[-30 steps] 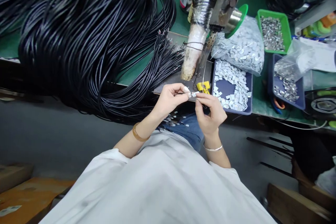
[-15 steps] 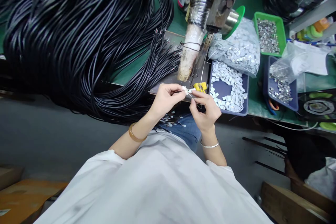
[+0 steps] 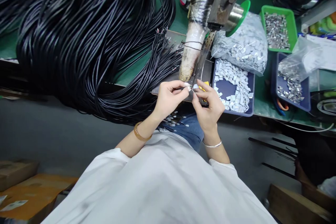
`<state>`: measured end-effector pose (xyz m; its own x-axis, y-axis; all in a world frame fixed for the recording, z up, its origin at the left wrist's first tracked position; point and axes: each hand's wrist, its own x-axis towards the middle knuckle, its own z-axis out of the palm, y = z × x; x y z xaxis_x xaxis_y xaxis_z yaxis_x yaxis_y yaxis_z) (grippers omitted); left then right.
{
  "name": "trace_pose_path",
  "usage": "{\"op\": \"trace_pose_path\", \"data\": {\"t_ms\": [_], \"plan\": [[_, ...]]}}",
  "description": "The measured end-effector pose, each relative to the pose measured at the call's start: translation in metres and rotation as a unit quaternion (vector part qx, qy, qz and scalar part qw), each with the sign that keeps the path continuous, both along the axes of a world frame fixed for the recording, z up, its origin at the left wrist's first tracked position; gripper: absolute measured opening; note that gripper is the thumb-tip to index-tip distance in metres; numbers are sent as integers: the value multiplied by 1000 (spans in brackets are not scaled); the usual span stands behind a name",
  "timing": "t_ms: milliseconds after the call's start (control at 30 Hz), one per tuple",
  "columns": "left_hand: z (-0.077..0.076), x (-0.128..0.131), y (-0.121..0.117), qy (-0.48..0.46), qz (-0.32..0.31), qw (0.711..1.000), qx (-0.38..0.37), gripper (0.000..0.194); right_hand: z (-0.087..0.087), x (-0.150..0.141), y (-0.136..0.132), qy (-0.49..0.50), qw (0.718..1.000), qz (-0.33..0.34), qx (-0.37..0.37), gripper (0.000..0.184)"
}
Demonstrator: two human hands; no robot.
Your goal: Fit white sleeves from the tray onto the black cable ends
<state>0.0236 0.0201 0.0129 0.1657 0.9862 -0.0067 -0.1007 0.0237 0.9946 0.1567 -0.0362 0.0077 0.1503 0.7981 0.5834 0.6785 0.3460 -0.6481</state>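
Note:
My left hand [image 3: 169,98] is pinched on the end of a thin black wire at the bench's near edge. Fingertip to fingertip with it, my right hand [image 3: 208,106] pinches a small silver metal piece [image 3: 195,86]. Both hands hover just below the wrapped tip of a soldering tool [image 3: 193,50] on its dark plate. A blue tray [image 3: 248,110] of small silver pieces lies just right of my right hand. More wire ends with metal tips [image 3: 174,119] rest on my lap.
Big coils of black cable [image 3: 86,38] cover the left of the green bench. A clear bag of silver pieces [image 3: 240,47], a green tray [image 3: 279,29] and a second blue tray [image 3: 291,87] stand at the right. Cardboard boxes [image 3: 28,190] sit on the floor at lower left.
My hands have drawn closer together, and the right hand now covers most of the yellow piece behind it. The view has shifted slightly.

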Motion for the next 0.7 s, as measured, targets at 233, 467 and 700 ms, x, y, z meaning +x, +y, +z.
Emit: {"op": "trace_pose_path", "data": {"t_ms": [233,467,700], "plan": [[1,-1,0,11,-27,999,-15,9,-1,4,0,-4,1000,4,10,7],[7,-1,-1,24,-19,999,19,6,3,1,3,-24,999,-6,20,7],[1,0,-2,44,-26,999,-3,8,-4,2,2,-5,1000,-20,-3,5]]}}
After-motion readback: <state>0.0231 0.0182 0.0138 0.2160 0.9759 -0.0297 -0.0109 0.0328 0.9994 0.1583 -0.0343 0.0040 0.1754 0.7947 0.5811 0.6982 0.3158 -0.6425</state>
